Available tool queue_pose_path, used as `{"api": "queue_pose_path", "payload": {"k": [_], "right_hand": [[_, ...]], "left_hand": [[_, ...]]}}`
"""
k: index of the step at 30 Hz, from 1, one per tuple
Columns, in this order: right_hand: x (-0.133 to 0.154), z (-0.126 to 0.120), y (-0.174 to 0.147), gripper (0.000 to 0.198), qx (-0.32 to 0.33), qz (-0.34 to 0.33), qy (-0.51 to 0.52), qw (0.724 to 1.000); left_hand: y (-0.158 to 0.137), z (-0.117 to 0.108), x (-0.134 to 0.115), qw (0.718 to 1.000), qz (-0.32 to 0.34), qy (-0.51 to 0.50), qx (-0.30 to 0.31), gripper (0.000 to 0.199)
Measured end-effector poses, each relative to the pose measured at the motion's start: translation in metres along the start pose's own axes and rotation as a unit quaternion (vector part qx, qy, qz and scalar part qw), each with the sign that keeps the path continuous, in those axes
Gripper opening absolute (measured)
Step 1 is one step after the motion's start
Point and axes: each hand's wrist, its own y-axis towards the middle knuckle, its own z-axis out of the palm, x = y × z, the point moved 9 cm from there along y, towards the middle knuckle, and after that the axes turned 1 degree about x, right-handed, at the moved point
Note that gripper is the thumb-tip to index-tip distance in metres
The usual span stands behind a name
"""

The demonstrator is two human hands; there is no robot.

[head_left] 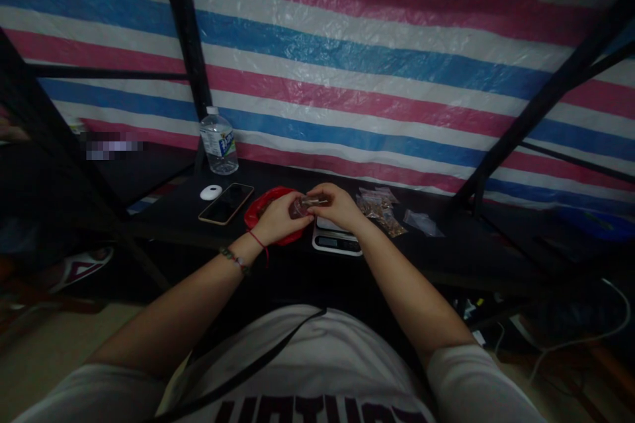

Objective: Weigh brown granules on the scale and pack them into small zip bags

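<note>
A small clear plastic bag (308, 203) is stretched between my two hands, above the gap between a red plastic bag and a kitchen scale. My left hand (278, 217) grips its left side and partly covers the open red plastic bag (253, 208), whose contents are mostly hidden. On the right side, my right hand (338, 206) pinches the clear bag, with fingers closed. Beneath that hand stands the white digital scale (337, 244), its display facing me. Several small filled bags (380, 208) of brownish bits lie just right of the scale.
Flat clear bags (421, 222) lie farther right on the black desk (461, 244). To the left are a phone (227, 203), a white round object (211, 192) and a clear water bottle (218, 142). A striped plastic sheet (347, 73) hangs behind, between dark metal posts (186, 26).
</note>
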Motion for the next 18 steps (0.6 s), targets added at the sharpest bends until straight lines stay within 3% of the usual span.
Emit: {"api": "queue_pose_path", "payload": {"k": [3, 10, 16, 18], "right_hand": [[0.015, -0.001, 0.004, 0.037, 0.014, -0.038, -0.020, 0.999], [0.028, 0.005, 0.013, 0.058, 0.033, -0.042, 0.058, 0.997], [0.009, -0.005, 0.027, 0.060, -0.039, -0.033, -0.015, 0.999], [-0.001, 0.000, 0.031, 0.053, -0.027, -0.010, -0.076, 0.997]], "left_hand": [[0.000, 0.001, 0.000, 1.000, -0.006, -0.023, -0.002, 0.045], [0.002, -0.004, 0.010, 0.995, -0.032, -0.081, -0.041, 0.043], [0.011, -0.045, 0.039, 0.992, -0.077, -0.053, -0.082, 0.042], [0.012, -0.055, 0.056, 0.992, -0.113, 0.009, -0.047, 0.041]]}}
